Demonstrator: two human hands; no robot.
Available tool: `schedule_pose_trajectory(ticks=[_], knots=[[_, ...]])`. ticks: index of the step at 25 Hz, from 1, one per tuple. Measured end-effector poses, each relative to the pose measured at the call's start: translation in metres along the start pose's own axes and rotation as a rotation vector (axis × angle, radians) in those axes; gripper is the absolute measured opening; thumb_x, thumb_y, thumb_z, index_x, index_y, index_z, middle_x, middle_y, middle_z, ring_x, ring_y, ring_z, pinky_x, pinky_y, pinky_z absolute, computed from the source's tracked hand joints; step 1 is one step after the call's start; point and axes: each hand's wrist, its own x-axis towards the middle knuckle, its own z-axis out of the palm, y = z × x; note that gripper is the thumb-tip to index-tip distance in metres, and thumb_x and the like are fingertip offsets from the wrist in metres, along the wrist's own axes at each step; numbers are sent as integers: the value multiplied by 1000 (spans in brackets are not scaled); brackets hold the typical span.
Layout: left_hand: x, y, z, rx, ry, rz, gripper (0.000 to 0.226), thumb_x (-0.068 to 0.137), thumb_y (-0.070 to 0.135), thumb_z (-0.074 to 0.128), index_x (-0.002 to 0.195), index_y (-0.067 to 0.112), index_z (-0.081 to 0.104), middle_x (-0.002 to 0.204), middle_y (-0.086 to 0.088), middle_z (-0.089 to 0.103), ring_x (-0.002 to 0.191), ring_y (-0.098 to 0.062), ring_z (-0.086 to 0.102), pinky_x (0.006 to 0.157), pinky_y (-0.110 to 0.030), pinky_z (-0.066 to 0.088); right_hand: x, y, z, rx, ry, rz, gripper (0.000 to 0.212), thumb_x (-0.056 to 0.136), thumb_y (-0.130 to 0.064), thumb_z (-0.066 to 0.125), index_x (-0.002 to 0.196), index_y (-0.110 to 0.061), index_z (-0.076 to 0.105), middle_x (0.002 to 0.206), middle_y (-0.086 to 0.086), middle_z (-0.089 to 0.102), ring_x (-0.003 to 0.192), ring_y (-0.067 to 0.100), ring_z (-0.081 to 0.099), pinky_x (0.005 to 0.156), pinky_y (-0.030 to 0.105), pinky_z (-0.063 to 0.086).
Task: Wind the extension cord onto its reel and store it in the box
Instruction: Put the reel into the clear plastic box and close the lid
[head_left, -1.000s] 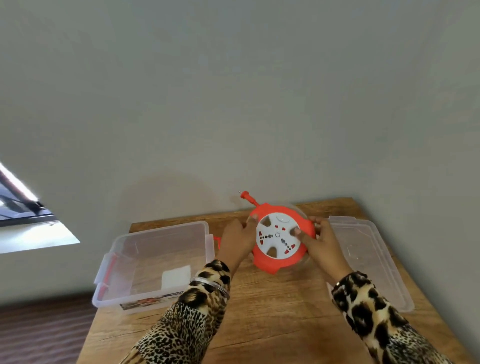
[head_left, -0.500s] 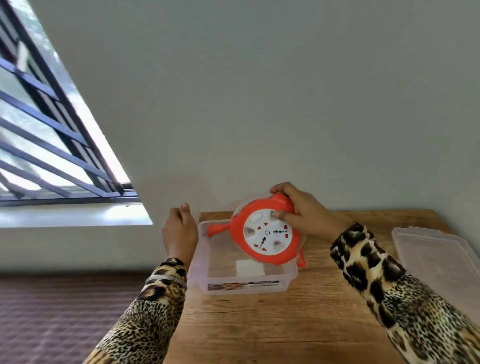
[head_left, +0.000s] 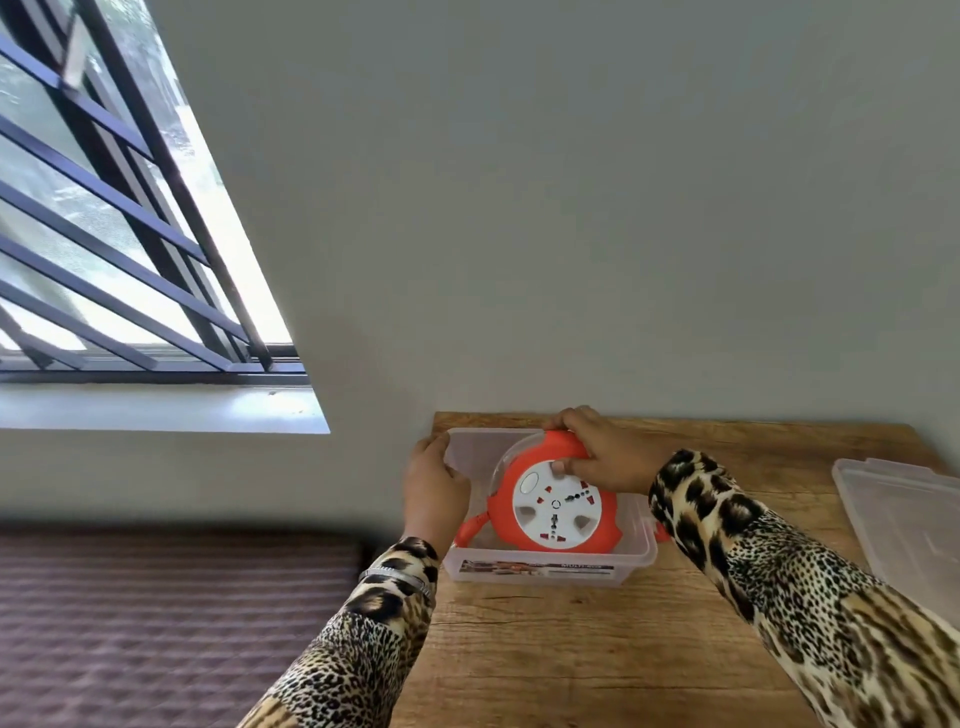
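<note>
I am reaching my right hand forward over the clear plastic box, forearm slanting in from the lower right in its leopard-print sleeve. Its fingers are curling over the far rim of the reel while the thumb is pressing on the white face, so I am gripping the reel at its top edge. The reel is sitting tilted inside the box, a round orange casing with a glossy white socket plate, and an orange plug end is poking out at its lower left. My left hand is resting against the box's left wall, fingers close together and bending around the far left corner. The box is standing on the grainy wooden surface, near the wall. Its translucent lid is lying well apart to the right.
</note>
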Motion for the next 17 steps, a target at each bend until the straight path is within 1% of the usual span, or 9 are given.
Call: schedule_pose_trajectory(ticks=[2,3,5,8,10,12,14,16,17], knots=[[0,0,1,-2,3,2,51,90,-5,42,140,5,48,144,-8,46,129,-23,47,97,-19,31,2,5,7,-116,101,8,54,89,-32,62,138,-19,43,126,3,40,119,19,38,98,27,36],[1,0,1,-1,9,5,51,90,-4,42,139,5,48,144,-7,46,128,-23,48,95,-18,31,4,7,10,-177,144,-3,54,89,-33,62,138,-19,45,125,3,42,119,19,36,99,30,33],[0,-1,4,13,12,15,49,90,-2,42,138,7,51,143,-7,46,124,-25,51,94,-20,33,3,8,20,-214,224,-31,48,87,-30,63,132,-18,51,121,2,49,116,20,40,97,30,32],[-2,-1,6,97,-2,13,47,89,6,43,134,14,56,141,-2,46,117,-26,54,100,-30,43,-1,11,39,-215,364,-74,33,87,-22,61,119,-13,60,118,1,59,113,21,48,98,29,32],[-4,2,7,297,-9,58,46,86,11,45,130,15,56,140,-4,47,120,-29,49,103,-40,44,-6,13,48,-187,409,-76,33,89,-20,60,121,-13,61,120,1,60,114,20,48,101,28,29],[-7,14,8,464,-4,157,47,86,21,43,131,12,54,142,-9,46,129,-32,42,108,-43,37,-12,18,48,-160,441,-58,35,91,-23,59,124,-16,60,121,-1,59,114,16,48,98,25,28],[-12,35,19,511,-13,317,51,86,31,36,129,12,53,138,-9,50,128,-31,44,107,-44,37,-25,29,41,-138,544,-9,31,92,-23,57,122,-17,61,118,-2,58,109,14,49,94,22,33],[-18,60,39,460,-56,494,41,85,21,43,124,14,56,127,-5,56,118,-27,51,99,-39,42,-46,47,31,-119,695,92,26,92,-18,55,116,-13,63,113,2,58,104,16,52,90,25,40],[-24,73,53,411,-97,570,38,84,15,47,121,14,58,122,-5,58,114,-26,53,95,-37,43,-60,60,26,-128,754,179,24,91,-15,55,113,-10,63,113,6,57,102,20,53,88,29,42]])
